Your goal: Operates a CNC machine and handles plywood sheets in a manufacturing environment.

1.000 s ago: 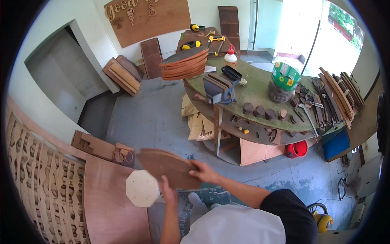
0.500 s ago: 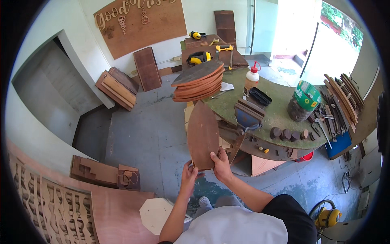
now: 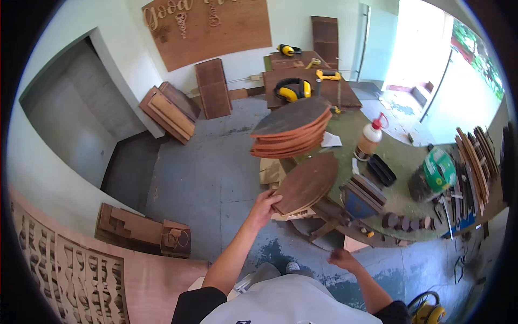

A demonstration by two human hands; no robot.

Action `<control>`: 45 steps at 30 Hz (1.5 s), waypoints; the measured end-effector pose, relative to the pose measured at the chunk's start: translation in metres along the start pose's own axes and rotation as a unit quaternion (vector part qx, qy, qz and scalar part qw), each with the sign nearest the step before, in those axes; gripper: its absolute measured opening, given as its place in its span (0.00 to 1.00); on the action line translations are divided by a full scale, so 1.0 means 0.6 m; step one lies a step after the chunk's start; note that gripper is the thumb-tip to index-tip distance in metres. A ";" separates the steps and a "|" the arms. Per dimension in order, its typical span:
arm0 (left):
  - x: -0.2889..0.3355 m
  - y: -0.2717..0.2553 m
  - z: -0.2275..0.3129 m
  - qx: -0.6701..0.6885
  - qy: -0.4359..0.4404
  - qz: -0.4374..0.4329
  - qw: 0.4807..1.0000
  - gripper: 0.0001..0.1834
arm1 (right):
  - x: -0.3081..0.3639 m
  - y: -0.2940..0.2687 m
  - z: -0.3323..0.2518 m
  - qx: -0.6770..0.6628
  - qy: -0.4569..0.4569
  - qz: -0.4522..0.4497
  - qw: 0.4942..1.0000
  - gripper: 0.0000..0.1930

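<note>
Centrally, we see a leaf-shaped brown wooden panel (image 3: pixel 307 183) held in the left hand (image 3: pixel 264 208), which pinches it at its lower-left end, the thumb lying over the upper face. From this grip the panel extends obliquely upward and to the right, so that nearly all of it lies beyond the fingertips. We note the stack of pointed-oval panels (image 3: pixel 291 135) just above it in the view and, near its right side, the blue bench vise (image 3: pixel 357 206) of the green-topped workbench (image 3: pixel 402 197). The right hand (image 3: pixel 345 260) lies well apart from the panel, fingers partly curled; we cannot tell whether they are pressed together. Farther right we find a red-capped squeeze bottle (image 3: pixel 368 141) and a black tray (image 3: pixel 381 170).
</note>
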State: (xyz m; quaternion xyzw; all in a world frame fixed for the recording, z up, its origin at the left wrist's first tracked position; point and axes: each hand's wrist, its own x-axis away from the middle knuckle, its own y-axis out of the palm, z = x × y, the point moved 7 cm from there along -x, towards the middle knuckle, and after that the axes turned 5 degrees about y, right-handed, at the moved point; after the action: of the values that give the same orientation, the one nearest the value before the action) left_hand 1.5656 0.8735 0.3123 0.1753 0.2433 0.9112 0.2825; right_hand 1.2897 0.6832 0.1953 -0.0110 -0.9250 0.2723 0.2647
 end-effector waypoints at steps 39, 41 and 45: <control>-0.360 -1.106 0.345 -0.337 -0.200 0.187 0.901 0.24 | -0.647 0.468 -0.189 -0.070 0.483 -0.107 0.866 0.08; -0.419 -1.161 0.361 -0.364 -0.203 0.208 0.885 0.23 | -0.721 0.453 -0.221 -0.094 0.497 -0.102 0.856 0.08; -0.474 -1.292 0.425 -0.463 -0.219 0.278 0.813 0.19 | -0.886 0.421 -0.309 -0.122 0.514 -0.109 0.842 0.07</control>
State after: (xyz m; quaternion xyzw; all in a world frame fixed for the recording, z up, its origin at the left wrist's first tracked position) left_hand 2.2365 1.3501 0.0491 0.2786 -0.3345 0.8934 0.1111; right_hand 1.8073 0.9033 -0.0587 -0.0808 -0.6774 0.0815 0.7266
